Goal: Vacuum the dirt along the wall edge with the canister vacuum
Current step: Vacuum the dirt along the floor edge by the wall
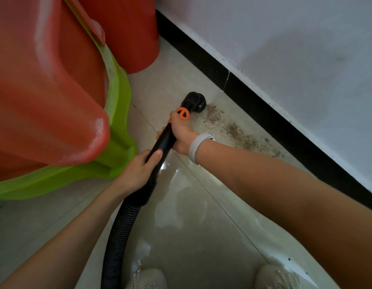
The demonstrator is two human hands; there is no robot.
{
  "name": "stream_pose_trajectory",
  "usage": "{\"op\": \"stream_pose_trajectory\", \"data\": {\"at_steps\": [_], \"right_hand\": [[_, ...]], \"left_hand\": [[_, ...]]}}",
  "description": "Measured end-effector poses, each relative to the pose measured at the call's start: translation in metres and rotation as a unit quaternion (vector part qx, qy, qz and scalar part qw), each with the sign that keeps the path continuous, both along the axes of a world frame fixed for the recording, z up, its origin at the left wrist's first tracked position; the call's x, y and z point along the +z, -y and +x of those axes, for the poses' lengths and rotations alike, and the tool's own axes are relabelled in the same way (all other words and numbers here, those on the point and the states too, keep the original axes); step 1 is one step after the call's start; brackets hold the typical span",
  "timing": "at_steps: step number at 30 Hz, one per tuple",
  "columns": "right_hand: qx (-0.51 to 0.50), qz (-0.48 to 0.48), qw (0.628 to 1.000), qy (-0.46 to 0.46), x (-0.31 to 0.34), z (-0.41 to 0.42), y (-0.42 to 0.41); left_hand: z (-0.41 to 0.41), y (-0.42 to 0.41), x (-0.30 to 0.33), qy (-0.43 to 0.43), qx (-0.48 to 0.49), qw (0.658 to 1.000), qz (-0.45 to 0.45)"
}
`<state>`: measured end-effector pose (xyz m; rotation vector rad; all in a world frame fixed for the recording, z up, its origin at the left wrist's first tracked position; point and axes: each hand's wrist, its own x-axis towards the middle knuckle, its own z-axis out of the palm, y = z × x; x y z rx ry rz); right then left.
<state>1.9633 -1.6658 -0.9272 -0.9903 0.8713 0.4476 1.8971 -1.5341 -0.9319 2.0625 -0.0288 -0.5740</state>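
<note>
Down at floor level, by the wall edge: both hands are gripping the vacuum's black rigid plastic wand (163,142).
Right hand (182,132): wrapping its curled fingers round the wand just below the orange plastic collar (182,114); a pale grey band (198,147) is sitting on the wrist.
Left hand (139,171): closing round the wand lower down, thumb lying along the tube, just above where the black ribbed flexible hose (118,232) is joining it.
Nozzle: the round black brush head (196,102) is resting on the pale glossy floor tiles (201,215), at the near end of the dirt.
Dirt: a brown gritty trail (237,132) is lying along the black skirting strip (254,101) beneath the white wall (285,49), running away from the head to the right.
Canister: not showing in view.
Surroundings: stacked red plastic stools (45,80) and a lime-green plastic one (118,97) are standing close on the left; two pale shoes (147,278) are showing at the bottom edge.
Step in hand: seemingly starting the pass, with most dirt untouched.
Next move: probably drawing the head rightward along the skirting, keeping the bristles flat on the tile.
</note>
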Motion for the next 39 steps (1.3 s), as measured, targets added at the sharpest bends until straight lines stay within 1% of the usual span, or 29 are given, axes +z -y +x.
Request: {"op": "stream_pose_trajectory", "data": {"at_steps": [5, 12, 18, 25, 30, 36, 39], "right_hand": [[-0.016, -0.005, 1.0, -0.007, 0.002, -0.007, 0.009], [-0.027, -0.005, 0.999, -0.017, 0.005, -0.015, 0.022], [-0.05, -0.001, 0.998, -0.027, 0.005, -0.025, 0.033], [-0.08, 0.013, 0.996, -0.035, 0.004, -0.044, 0.055], [-0.103, 0.007, 0.994, -0.035, 0.002, -0.057, 0.066], [-0.128, -0.014, 0.99, -0.054, -0.004, -0.067, 0.081], [-0.133, -0.015, 0.989, -0.055, -0.003, -0.067, 0.081]], "left_hand": [[-0.003, 0.006, -0.001, -0.016, -0.008, 1.0, -0.024], [-0.005, 0.015, -0.002, -0.012, -0.032, 0.999, -0.015], [-0.009, 0.021, 0.0, -0.038, -0.05, 0.998, -0.021], [-0.018, 0.039, 0.005, -0.043, -0.084, 0.995, -0.014], [-0.024, 0.049, 0.005, -0.045, -0.112, 0.993, 0.001], [-0.028, 0.062, 0.006, -0.087, -0.145, 0.985, -0.015], [-0.028, 0.062, 0.008, -0.077, -0.149, 0.986, -0.004]]}}
